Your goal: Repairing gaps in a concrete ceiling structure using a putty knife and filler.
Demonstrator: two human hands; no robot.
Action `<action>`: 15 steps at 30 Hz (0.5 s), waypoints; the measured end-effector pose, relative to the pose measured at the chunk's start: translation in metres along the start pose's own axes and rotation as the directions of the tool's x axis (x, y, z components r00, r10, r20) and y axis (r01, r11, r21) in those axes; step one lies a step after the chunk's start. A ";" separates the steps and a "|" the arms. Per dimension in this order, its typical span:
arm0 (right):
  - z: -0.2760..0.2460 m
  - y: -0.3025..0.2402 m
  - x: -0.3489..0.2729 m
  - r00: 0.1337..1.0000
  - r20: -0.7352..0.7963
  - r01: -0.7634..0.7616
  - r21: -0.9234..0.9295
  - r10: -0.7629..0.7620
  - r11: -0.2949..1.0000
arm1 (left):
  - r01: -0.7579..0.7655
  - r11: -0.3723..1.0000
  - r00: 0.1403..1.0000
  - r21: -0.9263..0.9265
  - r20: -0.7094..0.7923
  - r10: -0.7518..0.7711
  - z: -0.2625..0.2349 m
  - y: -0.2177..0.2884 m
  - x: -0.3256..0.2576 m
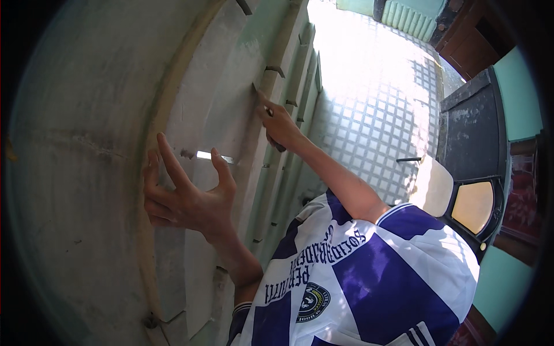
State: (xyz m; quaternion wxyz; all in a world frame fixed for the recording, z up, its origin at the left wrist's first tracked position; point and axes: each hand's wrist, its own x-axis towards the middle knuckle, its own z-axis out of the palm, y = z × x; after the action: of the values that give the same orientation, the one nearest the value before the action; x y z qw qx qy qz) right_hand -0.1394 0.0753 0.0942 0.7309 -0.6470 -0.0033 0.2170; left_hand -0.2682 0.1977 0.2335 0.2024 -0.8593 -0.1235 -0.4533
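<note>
My left hand (193,199) rests with fingers spread on a pale, worn board (222,75), near its yellowish rounded rim (167,106). Just beyond the thumb, a bright white strip (213,156) shows on the board; whether it is a slot, a piece or light I cannot tell. My right hand (280,124) is closed round a slim hand tool with a dark pointed blade (254,88), which looks like a knife or scraper. Its tip is at the board's surface, near the right-hand edge. Most of the handle is hidden in my fingers.
Stepped pale ledges (294,75) run along the board's right side. Beyond lies a sunlit tiled floor (369,124). A chair with a tan back (474,206) and a dark panel (470,124) stand at the right. A stained pale surface (75,173) fills the left.
</note>
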 end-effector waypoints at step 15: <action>0.003 -0.002 0.005 0.994 -0.104 0.031 -0.059 -0.037 0.998 | -0.002 1.000 1.000 -0.016 -0.004 0.002 -0.003 0.002 0.000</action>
State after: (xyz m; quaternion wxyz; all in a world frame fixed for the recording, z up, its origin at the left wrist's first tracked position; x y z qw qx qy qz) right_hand -0.1348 0.0798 0.0952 0.7150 -0.6780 0.0180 0.1697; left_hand -0.2697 0.1944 0.2347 0.1962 -0.8600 -0.1183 -0.4559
